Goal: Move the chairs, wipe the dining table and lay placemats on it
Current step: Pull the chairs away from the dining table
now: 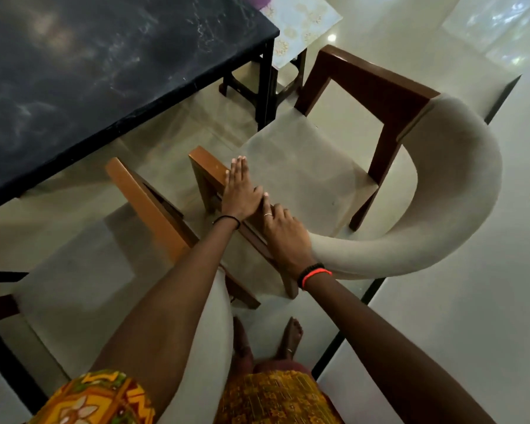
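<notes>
Head view: I look down on two chairs standing off the corner of the dining table [89, 71], with both hands on one wooden armrest [208, 166].
Left hand [240, 191]: released and flat, fingers straight and together, palm pressing on top of that armrest.
Right hand [283, 237]: just behind the left hand on the same rail, where the wood meets the padded back. Its fingers bend a little over the rail and the thumb is hidden, so I cannot tell whether it grasps or only rests.
Right-hand chair [459, 185]: cream curved back and seat, brown wooden arms. It owns the armrest under my hands and sits angled off the table corner, apart from it.
Left-hand chair [141, 203]: just beside the other, its orange-brown arm near the held armrest. My left forearm crosses above its padded back.
Dining table: dark marbled top on black legs, upper left.
Pale patterned mat [303, 22]: lies on a dark stool [288, 81] just beyond the table's far corner.
Wrists: black thread [227, 220] on the left, black and orange bands [314, 275] on the right, a ring [267, 214] on a right finger.
Feet [291, 335]: bare on the glossy pale floor [471, 301], behind the chairs.
</notes>
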